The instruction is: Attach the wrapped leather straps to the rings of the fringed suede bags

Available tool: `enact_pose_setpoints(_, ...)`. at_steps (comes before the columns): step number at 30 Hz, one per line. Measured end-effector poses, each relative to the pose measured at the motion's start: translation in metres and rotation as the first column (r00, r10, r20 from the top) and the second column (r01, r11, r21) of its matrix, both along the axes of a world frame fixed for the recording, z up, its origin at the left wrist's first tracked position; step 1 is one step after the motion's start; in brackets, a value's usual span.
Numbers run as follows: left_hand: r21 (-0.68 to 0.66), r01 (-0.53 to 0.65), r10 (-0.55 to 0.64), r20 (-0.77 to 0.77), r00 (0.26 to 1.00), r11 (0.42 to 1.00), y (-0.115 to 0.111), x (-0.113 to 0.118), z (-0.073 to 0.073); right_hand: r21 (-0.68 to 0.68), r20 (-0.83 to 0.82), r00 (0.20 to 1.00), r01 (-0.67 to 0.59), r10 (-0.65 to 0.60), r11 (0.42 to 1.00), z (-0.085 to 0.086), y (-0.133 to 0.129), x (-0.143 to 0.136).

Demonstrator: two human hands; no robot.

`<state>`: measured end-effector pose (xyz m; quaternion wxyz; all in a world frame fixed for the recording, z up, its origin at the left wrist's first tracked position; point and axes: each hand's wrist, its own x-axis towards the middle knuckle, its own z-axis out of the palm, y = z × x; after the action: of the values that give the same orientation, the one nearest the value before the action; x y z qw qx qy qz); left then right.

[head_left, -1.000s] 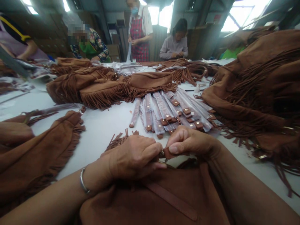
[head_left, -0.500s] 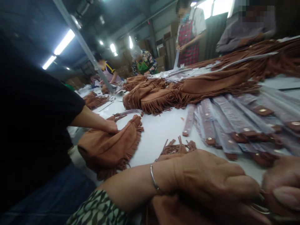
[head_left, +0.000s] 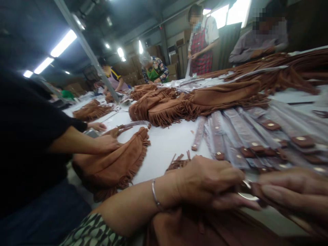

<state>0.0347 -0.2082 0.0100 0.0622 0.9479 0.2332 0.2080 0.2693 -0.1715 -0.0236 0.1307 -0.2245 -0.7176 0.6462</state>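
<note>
My left hand [head_left: 210, 182], with a silver bangle at the wrist, pinches a shiny metal ring [head_left: 248, 191] at the lower right. Facing it, my right hand [head_left: 294, 191] grips the end of a brown leather strap that meets the ring. Both hands are closed. Beneath them lies a brown leather bag [head_left: 176, 227], partly hidden by my left forearm. Brown fringe [head_left: 179, 162] shows just behind my wrist. Straps in clear plastic sleeves [head_left: 241, 130], with brown studded ends, lie on the white table beyond my hands.
At the left, a co-worker's arm [head_left: 82, 141] reaches onto another fringed bag [head_left: 110, 164]. More fringed bags [head_left: 169, 106] lie across the white table [head_left: 164, 143]. Several people work beyond it. A slanted metal post [head_left: 89, 51] rises at the left.
The view has shifted slightly. The ring between my hands shows more clearly, and my right hand is further into view. At the left, the co-worker's second hand has appeared.
</note>
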Motion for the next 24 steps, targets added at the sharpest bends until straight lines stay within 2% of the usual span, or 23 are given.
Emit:
enact_pose_setpoints(3, -0.107, -0.044, 0.051, 0.067, 0.996, 0.993, -0.002, 0.002, -0.001, -0.061, 0.132, 0.988, 0.087, -0.078, 0.994, 0.03, -0.009, -0.008)
enact_pose_setpoints(6, -0.147, 0.003, -0.003, 0.0, 1.0, 0.989, -0.003, 0.005, 0.0, -0.112, 0.124, 0.989, 0.091, -0.077, 0.99, 0.042, -0.012, -0.007)
enact_pose_setpoints(11, -0.012, -0.008, 0.005, -0.206, 0.979, 1.0, -0.012, 0.01, 0.004, -0.2, 0.053, 0.995, 0.097, -0.089, 0.975, 0.035, -0.016, -0.002)
enact_pose_setpoints(17, 0.175, -0.014, 0.042, -0.156, 0.987, 0.984, -0.014, 0.009, -0.005, -0.216, 0.02, 0.997, 0.082, -0.079, 0.973, 0.033, -0.016, -0.004)
enact_pose_setpoints(20, 0.181, -0.021, 0.048, -0.144, 0.988, 0.983, -0.011, 0.008, -0.007, -0.188, 0.053, 0.995, 0.093, -0.085, 0.978, 0.035, -0.016, -0.005)
enact_pose_setpoints(24, 0.091, 0.02, 0.004, -0.252, 0.968, 0.996, -0.008, 0.008, -0.002, -0.198, 0.091, 0.996, 0.012, 0.006, 0.98, 0.036, -0.017, -0.004)
